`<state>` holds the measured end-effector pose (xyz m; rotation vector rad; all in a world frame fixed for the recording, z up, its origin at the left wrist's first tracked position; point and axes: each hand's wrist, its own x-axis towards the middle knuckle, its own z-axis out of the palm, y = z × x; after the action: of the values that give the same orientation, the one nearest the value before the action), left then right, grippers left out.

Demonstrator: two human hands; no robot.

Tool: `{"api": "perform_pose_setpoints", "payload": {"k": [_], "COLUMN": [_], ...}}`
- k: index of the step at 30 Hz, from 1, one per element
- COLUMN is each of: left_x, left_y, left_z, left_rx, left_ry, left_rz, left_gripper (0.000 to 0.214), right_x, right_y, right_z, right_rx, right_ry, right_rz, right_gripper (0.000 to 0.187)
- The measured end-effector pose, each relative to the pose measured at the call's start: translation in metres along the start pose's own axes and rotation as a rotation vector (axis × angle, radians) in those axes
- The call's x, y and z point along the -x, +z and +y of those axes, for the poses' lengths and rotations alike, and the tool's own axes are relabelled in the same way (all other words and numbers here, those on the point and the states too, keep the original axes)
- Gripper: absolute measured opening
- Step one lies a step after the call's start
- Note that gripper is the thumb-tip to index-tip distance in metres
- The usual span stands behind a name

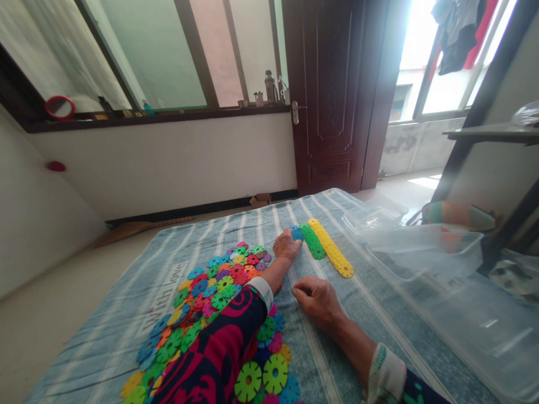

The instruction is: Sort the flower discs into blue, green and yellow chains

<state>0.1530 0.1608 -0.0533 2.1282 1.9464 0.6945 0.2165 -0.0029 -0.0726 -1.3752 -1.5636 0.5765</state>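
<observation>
My left hand [287, 244] is closed at the far end of a short row of blue notched discs [297, 233], with its fingertips on a blue disc. Beside them lie a row of overlapping green discs [313, 242] and a longer row of yellow discs [331, 248]. My right hand [320, 302] hovers over the cloth or rests on it, nearer to me, its thumb and fingers drawn together with nothing showing in them. Left of both hands spreads a large heap of mixed-colour notched plastic discs [225, 283], partly hidden by my left sleeve.
A striped blue cloth [185, 241] covers the bed or table. Clear plastic boxes [425, 252] and a clear lid-like sheet [488, 331] lie on the right. Beyond the far edge are a dark red door [332, 101] and a windowsill [177, 119] holding small items.
</observation>
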Motion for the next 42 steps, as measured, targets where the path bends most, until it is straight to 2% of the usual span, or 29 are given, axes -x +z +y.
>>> {"api": "perform_pose_setpoints", "payload": {"k": [6, 12, 17, 27, 31, 35, 42], "left_x": [0.001, -0.008, -0.006, -0.008, 0.003, 0.023, 0.058], "left_y": [-0.008, -0.029, -0.047, -0.094, -0.115, -0.137, -0.159], "left_z": [-0.005, -0.037, -0.064, -0.090, -0.110, -0.125, -0.132], "left_rx": [0.096, 0.145, 0.098, -0.068, -0.070, -0.059, -0.083], "left_ry": [-0.012, -0.048, -0.054, 0.005, 0.074, 0.157, 0.224], "left_rz": [0.006, 0.015, -0.094, -0.228, -0.319, -0.428, -0.568], "left_gripper": [0.021, 0.012, 0.023, 0.025, 0.018, 0.007, 0.012], "right_x": [0.001, 0.003, 0.005, 0.007, 0.008, 0.008, 0.008], "right_y": [-0.001, 0.000, 0.000, -0.001, -0.001, -0.001, -0.001], "right_z": [0.000, 0.004, 0.005, 0.008, 0.009, 0.010, 0.011], "right_rx": [-0.018, -0.007, -0.012, -0.012, 0.000, 0.006, 0.004], "right_ry": [0.008, 0.017, 0.022, 0.021, 0.025, 0.024, 0.025], "right_rz": [-0.019, -0.028, -0.035, -0.044, -0.041, -0.042, -0.048], "right_gripper": [0.018, 0.018, 0.017, 0.017, 0.018, 0.019, 0.020]}}
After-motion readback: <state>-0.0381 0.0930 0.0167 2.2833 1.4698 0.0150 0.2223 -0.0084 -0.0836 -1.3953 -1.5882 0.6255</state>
